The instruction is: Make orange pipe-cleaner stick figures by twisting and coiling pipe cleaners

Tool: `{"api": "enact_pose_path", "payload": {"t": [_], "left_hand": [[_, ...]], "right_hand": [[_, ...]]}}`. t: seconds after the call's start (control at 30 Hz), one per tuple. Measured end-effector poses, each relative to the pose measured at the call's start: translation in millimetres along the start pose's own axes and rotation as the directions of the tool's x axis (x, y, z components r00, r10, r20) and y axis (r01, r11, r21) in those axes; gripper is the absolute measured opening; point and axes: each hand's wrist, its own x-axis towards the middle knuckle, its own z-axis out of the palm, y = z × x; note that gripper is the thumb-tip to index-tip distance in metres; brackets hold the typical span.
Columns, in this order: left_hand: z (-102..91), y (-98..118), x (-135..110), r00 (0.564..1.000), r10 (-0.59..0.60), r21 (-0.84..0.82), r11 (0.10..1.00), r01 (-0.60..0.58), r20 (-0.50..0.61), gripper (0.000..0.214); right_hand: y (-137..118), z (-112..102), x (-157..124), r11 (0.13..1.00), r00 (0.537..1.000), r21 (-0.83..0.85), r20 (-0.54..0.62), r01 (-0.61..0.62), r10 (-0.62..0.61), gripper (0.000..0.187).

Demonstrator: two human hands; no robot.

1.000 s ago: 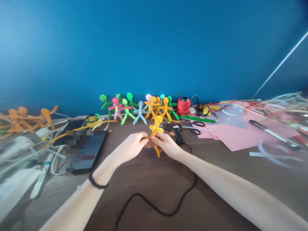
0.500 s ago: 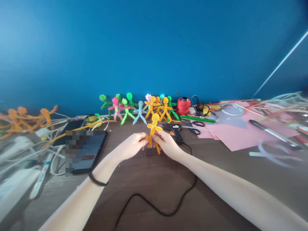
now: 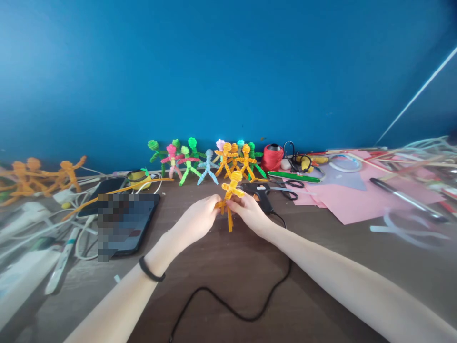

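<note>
Head view, and the right hand pinches a bright-orange, fuzzy, wire-like figure below its arms, likely steadying it; the left hand pinches an orange strand low at its side. It's up over the dark-brown wooden counter, black plastic glue gun just beyond, multicoloured fuzzy figures behind, legs splayed, probably for balance.

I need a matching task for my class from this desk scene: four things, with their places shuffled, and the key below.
1. front orange figure
2. wristband
3. glue gun
4. pink paper

A. partly under a pen
B. just beyond the right hand
C. around the left forearm
D. between the left hand and right hand

Pairs: 1-D, 2-C, 3-B, 4-A
</note>
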Motion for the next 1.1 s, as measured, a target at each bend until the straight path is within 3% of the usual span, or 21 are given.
{"api": "enact_pose_path", "payload": {"t": [0.17,0.33,0.7,1.1], "left_hand": [[7.3,-2,4,0.999,0.017,0.267,0.964,-0.002,-0.051,0.017],[12.7,-7,4,0.988,0.105,0.399,0.915,-0.053,-0.110,0.020],[13.5,-5,4,0.980,0.122,0.448,0.893,-0.040,-0.156,0.019],[13.0,-6,4,0.974,0.170,0.477,0.875,-0.080,-0.147,0.021]], "right_hand": [[1,-1,1,0.966,0.989,0.211,0.049,-0.149,0.142,0.023],[2,-2,3,0.930,0.983,0.318,0.077,-0.185,0.169,0.019],[1,-1,2,0.993,0.995,0.095,-0.059,-0.075,0.081,0.027],[7,-6,3,0.988,0.995,0.129,-0.047,-0.086,0.093,0.024]]}}
